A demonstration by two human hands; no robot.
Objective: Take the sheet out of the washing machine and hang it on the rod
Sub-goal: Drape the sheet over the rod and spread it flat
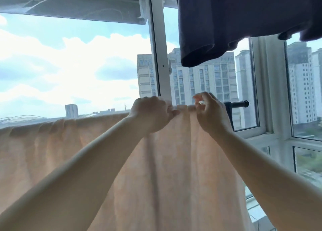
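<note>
A pale peach sheet (pixel 174 161) hangs draped over a horizontal rod and fills the lower half of the view. Only the rod's dark right end (pixel 238 104) sticks out past the cloth. My left hand (pixel 153 114) grips the sheet's top fold on the rod, fingers curled round it. Just to its right, my right hand (pixel 210 112) pinches the top edge of the sheet between thumb and fingers near the rod's bare end. Gathers run through the sheet along the rod to the left.
A dark blue garment (pixel 235 21) hangs overhead at the upper right. White window frames (pixel 159 56) stand right behind the rod, with tall buildings and sky beyond. A flat panel (pixel 69 2) juts out at the upper left.
</note>
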